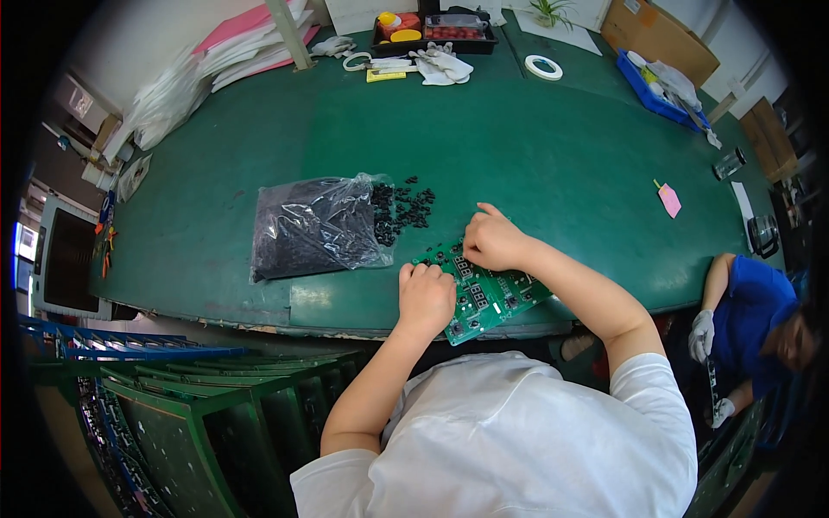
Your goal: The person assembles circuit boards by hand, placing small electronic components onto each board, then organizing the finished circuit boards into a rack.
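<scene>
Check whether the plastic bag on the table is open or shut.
Open. The right end of the plastic bag looks unsealed, with small black parts lying at its mouth and spread loose onto the green table.

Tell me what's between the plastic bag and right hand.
Head view: loose small black parts by the plastic bag, then green tabletop before the right hand.

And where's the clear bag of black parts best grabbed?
Probably by its left end, coming from the left with a wide grip: the bag lies flat and looks full there, while loose black parts lie at its right end and the left hand, at the circuit board, sits near that end.
</scene>
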A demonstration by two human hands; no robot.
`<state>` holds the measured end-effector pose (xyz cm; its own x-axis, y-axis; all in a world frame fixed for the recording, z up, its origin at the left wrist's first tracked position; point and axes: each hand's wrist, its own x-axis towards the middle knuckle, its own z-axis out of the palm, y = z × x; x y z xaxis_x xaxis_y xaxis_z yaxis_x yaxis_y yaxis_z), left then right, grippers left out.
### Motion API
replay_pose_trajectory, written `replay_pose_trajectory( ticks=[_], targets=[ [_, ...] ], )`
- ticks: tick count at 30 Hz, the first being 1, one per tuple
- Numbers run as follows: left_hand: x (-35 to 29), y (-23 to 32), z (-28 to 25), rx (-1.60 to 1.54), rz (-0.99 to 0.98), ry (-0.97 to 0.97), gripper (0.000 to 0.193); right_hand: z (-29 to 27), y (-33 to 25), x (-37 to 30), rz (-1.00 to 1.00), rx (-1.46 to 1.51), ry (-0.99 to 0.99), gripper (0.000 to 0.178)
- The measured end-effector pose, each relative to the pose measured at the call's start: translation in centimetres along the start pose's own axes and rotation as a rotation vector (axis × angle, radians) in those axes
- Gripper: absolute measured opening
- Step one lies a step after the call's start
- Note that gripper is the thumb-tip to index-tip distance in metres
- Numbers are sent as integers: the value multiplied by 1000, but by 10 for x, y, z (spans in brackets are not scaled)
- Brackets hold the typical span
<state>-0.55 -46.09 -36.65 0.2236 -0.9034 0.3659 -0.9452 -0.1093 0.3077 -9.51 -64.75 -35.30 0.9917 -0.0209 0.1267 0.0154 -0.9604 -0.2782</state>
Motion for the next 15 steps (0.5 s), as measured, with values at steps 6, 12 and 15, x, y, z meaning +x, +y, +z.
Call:
replay_pose_trajectory(
  ticks=[6, 12, 15],
  targets=[
    [-2, 3, 7, 12, -28, 70, 9, 27, 0, 62, 312, -15, 89, 12],
    [18, -33, -1, -290, -21, 44, 11, 45, 5, 79, 382, -89, -14, 11],
    [39, -74, -3, -144, -162, 214, 8, 18, 3, 56, 270, 32, 120, 8]
  ],
)
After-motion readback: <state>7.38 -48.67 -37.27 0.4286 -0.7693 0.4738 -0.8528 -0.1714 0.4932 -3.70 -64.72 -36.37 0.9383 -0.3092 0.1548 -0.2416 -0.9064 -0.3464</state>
